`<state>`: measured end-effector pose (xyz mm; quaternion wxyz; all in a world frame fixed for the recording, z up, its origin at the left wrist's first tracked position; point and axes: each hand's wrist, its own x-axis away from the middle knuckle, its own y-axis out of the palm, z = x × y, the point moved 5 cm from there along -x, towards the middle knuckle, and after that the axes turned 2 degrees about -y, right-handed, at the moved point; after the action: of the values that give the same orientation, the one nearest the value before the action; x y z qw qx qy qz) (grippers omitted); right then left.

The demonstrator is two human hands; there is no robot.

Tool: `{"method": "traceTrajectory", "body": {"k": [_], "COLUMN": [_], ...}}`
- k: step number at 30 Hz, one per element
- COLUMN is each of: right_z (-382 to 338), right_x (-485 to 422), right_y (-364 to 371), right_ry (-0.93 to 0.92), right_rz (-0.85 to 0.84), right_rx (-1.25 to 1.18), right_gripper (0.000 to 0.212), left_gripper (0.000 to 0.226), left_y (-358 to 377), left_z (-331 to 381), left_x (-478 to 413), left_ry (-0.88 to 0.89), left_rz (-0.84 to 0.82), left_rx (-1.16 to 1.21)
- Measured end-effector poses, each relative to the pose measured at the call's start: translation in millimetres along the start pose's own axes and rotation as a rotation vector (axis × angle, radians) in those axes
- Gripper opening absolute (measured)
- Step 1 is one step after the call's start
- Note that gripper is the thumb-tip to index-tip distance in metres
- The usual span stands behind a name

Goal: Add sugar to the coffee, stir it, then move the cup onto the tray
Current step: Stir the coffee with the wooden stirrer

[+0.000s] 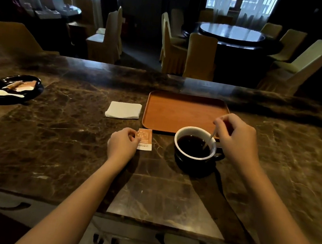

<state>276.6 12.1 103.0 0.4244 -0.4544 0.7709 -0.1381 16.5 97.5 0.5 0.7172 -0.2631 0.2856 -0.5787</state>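
A dark cup [182, 139] with a white inside holds black coffee and stands on the marble counter, just in front of the orange-brown tray [177, 111]. My right hand [237, 141] pinches a thin stirrer [211, 137] whose lower end dips into the coffee at the cup's right side. To the left of the cup, my left hand [123, 144] rests on the counter with its fingertips holding an orange and white sugar packet [145, 140] that lies flat.
A folded white napkin [123, 110] lies left of the tray. A black dish [12, 89] at far left carries more sugar packets and a white spoon. Beyond the counter's far edge stand covered chairs and round tables.
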Motion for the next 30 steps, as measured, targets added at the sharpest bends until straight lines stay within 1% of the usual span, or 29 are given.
{"method": "traceTrajectory", "body": {"k": [3, 5, 8, 9, 10, 11, 13, 15, 16, 18, 21, 26, 30], "right_z": [10, 14, 20, 23, 26, 28, 30, 30, 29, 29, 28, 22, 22], "right_x": [7, 10, 11, 12, 12, 13, 15, 18, 20, 23, 26, 32, 32], "right_y": [-5, -6, -6, -5, -5, -4, -4, -4, -2, 3, 11, 16, 7], "right_ry": [0.045, 0.056, 0.074, 0.084, 0.096, 0.108, 0.111, 0.099, 0.097, 0.134, 0.208, 0.261, 0.245], "right_rz": [0.025, 0.044, 0.049, 0.045, 0.044, 0.046, 0.06, 0.076, 0.083, 0.076, 0.011, -0.19, -0.221], "right_rx": [-0.047, -0.067, -0.071, -0.074, -0.08, -0.089, -0.095, -0.08, -0.082, -0.127, -0.268, -0.448, -0.439], "right_gripper": [0.014, 0.015, 0.016, 0.017, 0.019, 0.019, 0.019, 0.018, 0.017, 0.017, 0.017, 0.025, 0.03], "left_gripper": [0.021, 0.025, 0.039, 0.043, 0.046, 0.046, 0.049, 0.058, 0.06, 0.062, 0.064, 0.066, 0.066], "left_y": [1, 2, 3, 4, 6, 11, 30, 48, 53, 57, 56, 55, 55], "left_z": [2, 2, 5, 10, 18, 26, 39, 41, 39, 36, 34, 31, 32], "left_x": [-4, -4, 4, 9, 16, 24, 43, 57, 59, 58, 59, 61, 63], "left_ry": [0.057, 0.062, 0.042, 0.057, 0.111, 0.2, 0.385, 0.498, 0.531, 0.556, 0.564, 0.55, 0.554], "left_rz": [0.078, 0.11, 0.151, 0.16, 0.154, 0.117, -0.075, -0.272, -0.319, -0.346, -0.347, -0.326, -0.302], "left_rx": [-0.062, -0.083, -0.187, -0.229, -0.25, -0.254, -0.267, -0.357, -0.404, -0.451, -0.495, -0.522, -0.516]}}
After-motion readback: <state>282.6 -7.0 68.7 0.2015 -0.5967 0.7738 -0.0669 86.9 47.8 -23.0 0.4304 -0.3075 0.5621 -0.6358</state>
